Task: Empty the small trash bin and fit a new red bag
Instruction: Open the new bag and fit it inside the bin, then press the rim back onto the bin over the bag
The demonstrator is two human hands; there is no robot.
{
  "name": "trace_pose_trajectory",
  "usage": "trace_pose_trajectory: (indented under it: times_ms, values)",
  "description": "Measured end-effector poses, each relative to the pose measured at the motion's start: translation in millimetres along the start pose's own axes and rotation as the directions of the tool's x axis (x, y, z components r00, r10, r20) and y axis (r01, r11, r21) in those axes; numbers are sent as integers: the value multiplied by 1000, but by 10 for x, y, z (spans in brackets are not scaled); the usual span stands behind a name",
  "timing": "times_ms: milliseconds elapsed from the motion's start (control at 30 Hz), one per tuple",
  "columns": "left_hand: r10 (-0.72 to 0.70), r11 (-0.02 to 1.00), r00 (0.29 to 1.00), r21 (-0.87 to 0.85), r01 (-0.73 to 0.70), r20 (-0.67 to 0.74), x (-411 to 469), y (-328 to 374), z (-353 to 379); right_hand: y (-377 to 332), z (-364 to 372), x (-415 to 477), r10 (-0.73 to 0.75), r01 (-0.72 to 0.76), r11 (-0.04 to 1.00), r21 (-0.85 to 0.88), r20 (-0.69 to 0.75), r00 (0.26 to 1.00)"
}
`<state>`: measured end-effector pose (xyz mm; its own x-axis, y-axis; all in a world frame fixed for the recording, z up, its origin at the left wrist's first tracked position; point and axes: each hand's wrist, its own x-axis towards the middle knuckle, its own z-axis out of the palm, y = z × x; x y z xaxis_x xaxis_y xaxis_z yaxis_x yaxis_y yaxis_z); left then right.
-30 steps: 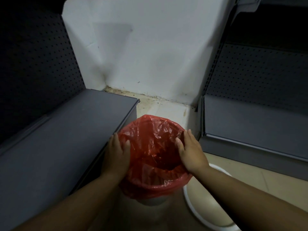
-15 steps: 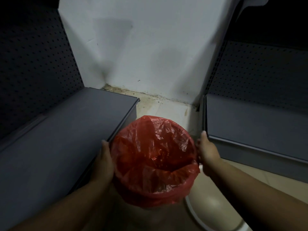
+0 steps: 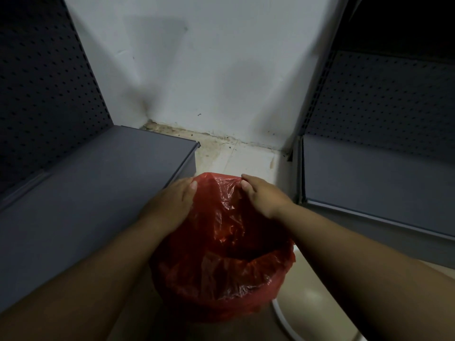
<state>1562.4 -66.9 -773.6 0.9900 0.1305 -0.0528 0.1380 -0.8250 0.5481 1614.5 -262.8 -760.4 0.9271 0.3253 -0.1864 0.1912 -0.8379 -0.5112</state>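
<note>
The crinkled red plastic bag (image 3: 221, 262) stands open-mouthed on the pale tiled floor (image 3: 248, 159), between a dark grey metal shelf (image 3: 98, 183) at 9 o'clock and another grey shelf (image 3: 369, 173) at 3 o'clock. Its near edge is folded down outside, hiding what it covers. The left hand (image 3: 170, 205) grips the far edge at 11 o'clock, fingers (image 3: 178, 187) curled behind the plastic, and the right hand (image 3: 266, 196) pinches that edge at 1 o'clock with bent fingers (image 3: 246, 187).

bag (image 3: 229, 254): red | wall (image 3: 209, 70): white | shelves (image 3: 98, 180): grey, perforated backs
</note>
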Motion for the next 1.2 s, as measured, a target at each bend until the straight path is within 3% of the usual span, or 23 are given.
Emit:
trace_pose_trajectory:
  times_ms: [133, 233, 300, 400, 533, 667, 800, 1200]
  values:
    - [-43, 999, 999, 28, 42, 24, 46, 12, -3, 28, -72, 55, 93, -101, 985, 142, 63, 994]
    - [-85, 996, 993, 25, 83, 86, 111, -2, -4, 110, -123, 53, 217, -235, 913, 333, 90, 972]
    - [-77, 993, 993, 99, 68, 88, 134, -33, 18, 246, -118, -11, 254, -205, 892, 404, -71, 965]
    - [-29, 983, 994, 178, 48, -107, 95, 66, 71, 552, -58, -235, 292, -148, 926, 348, -411, 864]
    - [117, 968, 979, 239, -75, -166, 23, 387, 151, 1114, 149, -551, 216, -208, 975, 75, -529, 821]
    - [186, 952, 974, 269, -146, -130, 11, 573, 269, 1648, 388, -784, 268, -315, 941, -125, -294, 917]
    - [205, 946, 968, 285, -158, -146, -15, 629, 386, 2012, 540, -840, 344, -349, 907, -236, -63, 937]
    - [173, 935, 966, 339, -100, -193, 10, 479, 568, 2415, 808, -357, 312, -227, 904, -363, 195, 930]
